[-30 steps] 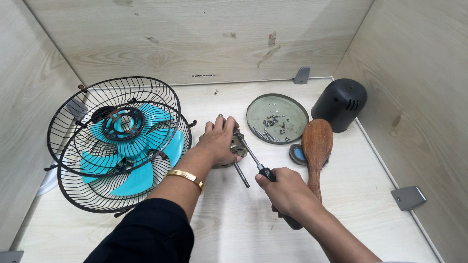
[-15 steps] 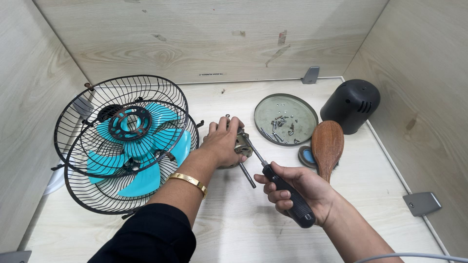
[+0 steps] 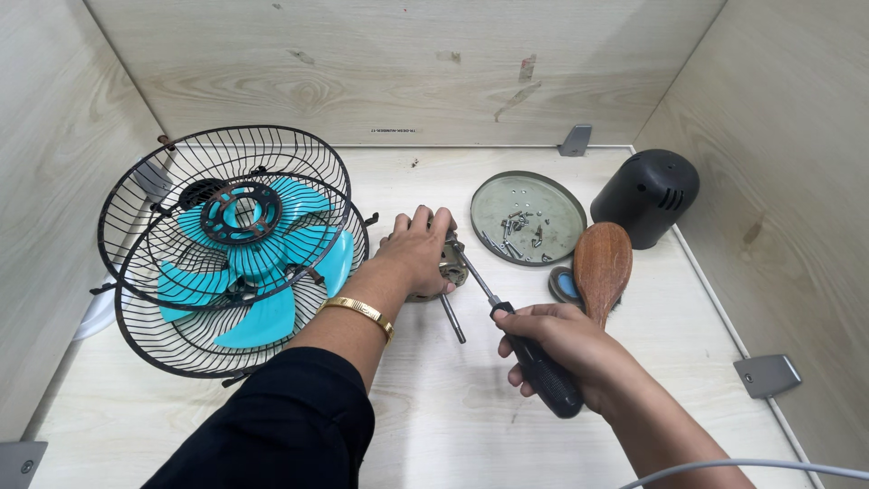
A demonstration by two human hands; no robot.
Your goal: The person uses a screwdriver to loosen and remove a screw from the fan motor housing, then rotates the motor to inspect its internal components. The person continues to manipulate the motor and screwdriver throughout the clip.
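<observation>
My left hand lies over a small metal fan motor on the table, pressing it down; a steel shaft sticks out of the motor toward me. In my right hand is a black-handled screwdriver, its thin metal blade running up and left with the tip against the motor beside my left fingers. A gold bangle sits on my left wrist.
Two black wire fan guards with a teal blade lean at the left. A round grey lid holds several screws. A wooden brush lies over a small blue disc, and a black motor cover stands at the right. Wooden walls enclose the table.
My right hand has slid down the screwdriver handle and pulled a little toward me. The blade tip stays at the motor, and my left hand has kept its hold.
</observation>
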